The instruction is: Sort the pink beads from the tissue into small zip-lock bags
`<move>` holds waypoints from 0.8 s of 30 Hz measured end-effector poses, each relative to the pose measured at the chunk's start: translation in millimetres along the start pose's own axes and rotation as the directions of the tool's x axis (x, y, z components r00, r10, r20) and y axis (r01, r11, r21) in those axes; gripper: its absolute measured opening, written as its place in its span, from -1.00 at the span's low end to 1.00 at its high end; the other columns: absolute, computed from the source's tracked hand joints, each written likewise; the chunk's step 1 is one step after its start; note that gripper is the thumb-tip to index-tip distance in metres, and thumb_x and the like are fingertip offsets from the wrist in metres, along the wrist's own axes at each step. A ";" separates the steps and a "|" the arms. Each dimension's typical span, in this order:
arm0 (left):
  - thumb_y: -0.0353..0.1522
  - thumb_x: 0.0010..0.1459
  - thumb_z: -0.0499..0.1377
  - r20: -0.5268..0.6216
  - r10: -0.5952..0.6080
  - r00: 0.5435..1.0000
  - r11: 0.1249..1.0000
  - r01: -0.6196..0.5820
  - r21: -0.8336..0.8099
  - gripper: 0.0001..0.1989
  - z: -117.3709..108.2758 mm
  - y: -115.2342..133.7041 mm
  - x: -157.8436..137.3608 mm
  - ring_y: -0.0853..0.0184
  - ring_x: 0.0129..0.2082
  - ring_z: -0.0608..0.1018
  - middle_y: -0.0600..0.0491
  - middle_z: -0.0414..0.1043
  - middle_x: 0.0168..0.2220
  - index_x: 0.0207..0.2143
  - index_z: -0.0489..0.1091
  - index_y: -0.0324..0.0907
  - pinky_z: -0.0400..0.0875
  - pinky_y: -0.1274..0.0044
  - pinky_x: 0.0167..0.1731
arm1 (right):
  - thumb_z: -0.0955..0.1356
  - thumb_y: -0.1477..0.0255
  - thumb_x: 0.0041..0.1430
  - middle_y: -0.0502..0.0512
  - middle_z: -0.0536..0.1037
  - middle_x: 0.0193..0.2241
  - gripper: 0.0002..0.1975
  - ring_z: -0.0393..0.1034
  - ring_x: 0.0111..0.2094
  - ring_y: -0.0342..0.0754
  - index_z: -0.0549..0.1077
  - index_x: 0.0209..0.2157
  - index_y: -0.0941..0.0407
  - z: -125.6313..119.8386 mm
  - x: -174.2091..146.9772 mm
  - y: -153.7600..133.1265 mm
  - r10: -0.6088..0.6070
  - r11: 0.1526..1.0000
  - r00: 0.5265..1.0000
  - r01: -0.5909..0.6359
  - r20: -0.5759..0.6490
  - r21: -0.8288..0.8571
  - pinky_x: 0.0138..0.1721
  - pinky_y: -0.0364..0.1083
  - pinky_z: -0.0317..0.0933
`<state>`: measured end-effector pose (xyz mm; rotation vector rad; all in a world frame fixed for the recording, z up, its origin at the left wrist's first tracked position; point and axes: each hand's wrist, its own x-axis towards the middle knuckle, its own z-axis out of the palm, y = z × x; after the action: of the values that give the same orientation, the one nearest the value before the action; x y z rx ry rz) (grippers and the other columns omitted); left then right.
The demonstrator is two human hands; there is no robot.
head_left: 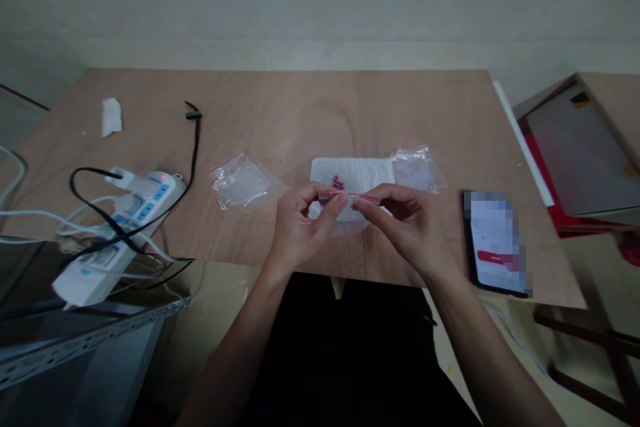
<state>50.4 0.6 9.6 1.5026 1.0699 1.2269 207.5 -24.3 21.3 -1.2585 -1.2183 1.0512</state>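
Both hands pinch the red-edged top of a clear zip bag in front of me. My left hand grips the strip's left part between thumb and forefinger. On its right part, my right hand closes in the same way. The bag's clear body hangs below the strip, and I cannot make out whether anything is in it. Just beyond the fingers, a small heap of dark pink beads lies on a white sheet. The hands cover part of the sheet's near side.
Left of the hands lie several clear zip bags; more bags lie right of the sheet. A phone rests near the right edge. A power strip with cables and a white scrap are on the left.
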 end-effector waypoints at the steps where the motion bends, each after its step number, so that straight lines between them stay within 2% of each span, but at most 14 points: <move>1: -0.31 0.09 0.29 0.016 0.001 1.000 1.000 0.000 -0.024 -0.87 0.0 -0.3 0.2 0.41 -0.46 0.56 0.06 0.56 -0.46 -0.43 0.50 -0.19 0.46 0.57 -0.42 | 0.47 0.36 0.02 0.00 0.58 -0.52 -0.89 0.41 -0.46 -0.13 0.55 -0.51 0.09 -0.4 -0.6 -1.4 -0.012 1.000 1.000 0.012 -0.005 -0.015 -0.38 -0.11 0.26; 4: -0.29 0.07 0.31 0.081 -0.017 0.997 0.996 0.024 -0.086 -0.85 -0.7 -2.4 1.4 0.38 -0.41 0.60 0.03 0.60 -0.40 -0.39 0.53 -0.20 0.50 0.56 -0.36 | 0.48 0.35 0.01 0.01 0.58 -0.54 -0.86 0.41 -0.47 -0.13 0.55 -0.53 0.10 -2.8 -1.4 -4.0 -0.024 0.998 1.000 0.025 0.016 -0.051 -0.40 -0.11 0.26; 7: -0.31 0.07 0.31 0.109 0.001 0.994 0.999 0.005 -0.052 -0.88 -1.1 -3.1 2.3 0.39 -0.43 0.60 0.04 0.61 -0.42 -0.40 0.56 -0.19 0.49 0.57 -0.39 | 0.48 0.34 0.01 0.02 0.61 -0.52 -0.88 0.43 -0.47 -0.12 0.58 -0.50 0.08 -4.5 -1.6 -1.4 -0.001 0.999 0.999 0.003 0.032 -0.048 -0.40 -0.12 0.28; 10: -0.35 0.11 0.27 0.084 0.092 0.992 0.991 -0.100 0.093 -0.90 -0.1 -0.1 1.4 0.41 -0.48 0.58 0.06 0.60 -0.46 -0.41 0.55 -0.19 0.46 0.59 -0.44 | 0.46 0.31 0.05 0.02 0.62 -0.51 -0.87 0.44 -0.47 -0.12 0.61 -0.47 0.07 -4.3 -2.8 3.6 0.012 0.999 1.000 -0.011 0.028 -0.049 -0.41 -0.12 0.30; 12: -0.37 0.13 0.25 0.084 0.160 0.984 0.960 -0.175 0.217 -0.90 0.9 2.2 0.1 0.41 -0.46 0.59 0.05 0.59 -0.46 -0.41 0.53 -0.21 0.46 0.60 -0.43 | 0.45 0.32 0.06 0.03 0.63 -0.51 -0.86 0.44 -0.47 -0.11 0.61 -0.46 0.08 -4.3 -3.9 5.3 0.001 0.996 1.000 0.001 0.022 -0.091 -0.40 -0.11 0.30; 14: -0.38 0.13 0.24 0.087 0.195 0.977 0.940 -0.211 0.269 -0.90 1.5 3.3 -0.7 0.40 -0.44 0.59 0.05 0.59 -0.45 -0.41 0.52 -0.22 0.47 0.60 -0.41 | 0.46 0.33 0.06 0.04 0.64 -0.49 -0.88 0.45 -0.46 -0.11 0.61 -0.45 0.09 -5.6 -4.2 5.0 -0.029 0.987 1.000 0.030 0.010 -0.155 -0.38 -0.10 0.31; 20: -0.35 0.16 0.24 0.150 0.097 0.984 0.979 -0.121 0.161 -0.89 -2.6 4.9 5.5 0.43 -0.49 0.60 0.09 0.62 -0.45 -0.35 0.59 -0.15 0.49 0.61 -0.43 | 0.43 0.35 0.11 0.04 0.63 -0.47 -0.87 0.47 -0.45 -0.11 0.60 -0.42 0.11 -15.7 3.4 -1.9 -0.076 0.973 0.997 0.075 0.006 -0.219 -0.38 -0.11 0.32; 24: -0.30 0.07 0.31 0.078 0.014 0.997 0.988 -0.026 0.154 -0.89 -11.3 2.2 10.4 0.39 -0.49 0.61 0.07 0.63 -0.46 -0.43 0.59 -0.15 0.47 0.60 -0.47 | 0.39 0.36 0.16 0.01 0.57 -0.51 -0.87 0.42 -0.52 -0.17 0.56 -0.35 0.12 -16.2 9.4 -5.7 -0.070 0.982 0.997 0.072 0.022 -0.173 -0.48 -0.16 0.28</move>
<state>40.8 11.5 15.2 1.6689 1.1227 1.1118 224.1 -16.9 28.7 -1.3314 -1.3812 0.9199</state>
